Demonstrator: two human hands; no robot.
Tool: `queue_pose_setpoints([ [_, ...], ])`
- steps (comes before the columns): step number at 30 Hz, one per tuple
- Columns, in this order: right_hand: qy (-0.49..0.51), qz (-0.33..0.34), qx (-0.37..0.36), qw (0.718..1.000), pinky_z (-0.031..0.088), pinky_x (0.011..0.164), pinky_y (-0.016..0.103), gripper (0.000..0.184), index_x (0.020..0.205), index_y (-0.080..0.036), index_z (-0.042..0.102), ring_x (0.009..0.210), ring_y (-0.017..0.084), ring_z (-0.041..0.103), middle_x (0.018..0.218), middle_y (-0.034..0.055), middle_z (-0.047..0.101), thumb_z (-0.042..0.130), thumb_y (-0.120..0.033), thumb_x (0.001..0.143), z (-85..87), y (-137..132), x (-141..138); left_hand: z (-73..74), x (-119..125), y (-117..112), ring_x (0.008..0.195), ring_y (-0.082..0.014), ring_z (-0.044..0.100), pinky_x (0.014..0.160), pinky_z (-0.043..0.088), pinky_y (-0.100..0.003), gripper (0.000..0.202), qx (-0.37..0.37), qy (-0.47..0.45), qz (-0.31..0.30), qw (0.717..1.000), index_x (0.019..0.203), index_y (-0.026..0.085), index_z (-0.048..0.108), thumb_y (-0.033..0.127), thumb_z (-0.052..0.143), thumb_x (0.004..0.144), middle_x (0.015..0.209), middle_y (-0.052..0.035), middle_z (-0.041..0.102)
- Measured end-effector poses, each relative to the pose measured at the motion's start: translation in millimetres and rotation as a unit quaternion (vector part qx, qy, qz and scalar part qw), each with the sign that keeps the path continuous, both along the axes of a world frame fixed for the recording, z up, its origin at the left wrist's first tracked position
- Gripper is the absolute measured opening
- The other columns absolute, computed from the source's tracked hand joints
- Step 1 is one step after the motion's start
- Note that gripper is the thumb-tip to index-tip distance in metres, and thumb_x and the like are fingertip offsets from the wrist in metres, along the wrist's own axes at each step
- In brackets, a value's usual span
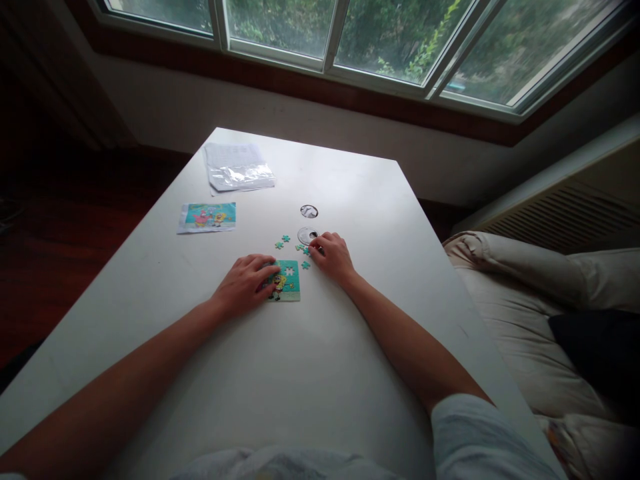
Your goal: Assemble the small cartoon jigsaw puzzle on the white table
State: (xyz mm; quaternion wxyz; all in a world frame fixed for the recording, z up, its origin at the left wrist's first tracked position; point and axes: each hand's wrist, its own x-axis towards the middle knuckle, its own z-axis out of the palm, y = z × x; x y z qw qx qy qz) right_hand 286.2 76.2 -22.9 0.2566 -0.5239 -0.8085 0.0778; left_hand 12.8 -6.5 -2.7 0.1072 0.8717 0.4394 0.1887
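Facing a white tabletop [310,380], with a padded beige couch [520,327] to the right. Seeing papers under clear plastic [239,167] near the far left corner. Resting the left hand [244,283] over the left side of the puzzle [291,294], grip spread wide between thumb and fingers. Holding the right hand [334,257] low at the loose pieces [305,265], grip narrow, being unable to tell of any piece pinched there. Noticing a cartoon picture sheet [209,217] to the left, well apart from both hands. Finding the puzzle mid-tabletop, showing 1 piece-shaped gap near the far edge. Viewing 2 round silvery objects [303,236] beyond, the nearer just beside the right fingertips. Counting about 5 loose pieces, lying scattered between puzzle and silvery objects.
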Motion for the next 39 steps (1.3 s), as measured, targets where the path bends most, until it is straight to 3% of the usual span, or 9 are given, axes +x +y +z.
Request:
queue_pose_setpoints([
  [7,-0.018,-0.019,0.009,1.000,0.040,0.086,0.039,0.013,0.094,-0.025,0.069,0.096,0.026,0.052,0.096,0.0070,0.062,0.067,-0.037,0.089,-0.6,-8,-9,-2.9,0,1,0.128,-0.0283,0.051,0.107,0.041,-0.047,0.034,0.006,0.007,0.001,1.000,0.128,0.027,0.064,0.036,0.054,0.097,0.138,-0.0077,0.059],
  [30,0.009,-0.020,-0.013,1.000,0.041,0.091,0.040,0.010,0.097,-0.024,0.067,0.100,0.026,0.052,0.100,0.0071,0.062,0.067,-0.030,0.089,-6.5,-3,-11,1.3,4,8,0.127,-0.0288,0.052,0.106,0.042,-0.048,0.035,0.001,0.005,-0.002,1.000,0.128,0.029,0.064,0.037,0.053,0.096,0.137,-0.0079,0.060],
  [39,0.041,-0.016,-0.028,0.999,0.039,0.087,0.038,0.009,0.094,-0.024,0.065,0.095,0.024,0.055,0.093,0.0038,0.067,0.067,-0.024,0.085,-2.6,-3,-11,4.8,13,20,0.129,-0.0302,0.051,0.107,0.042,-0.048,0.038,-0.002,0.034,-0.047,0.998,0.129,0.028,0.062,0.040,0.057,0.094,0.140,-0.0088,0.057],
])
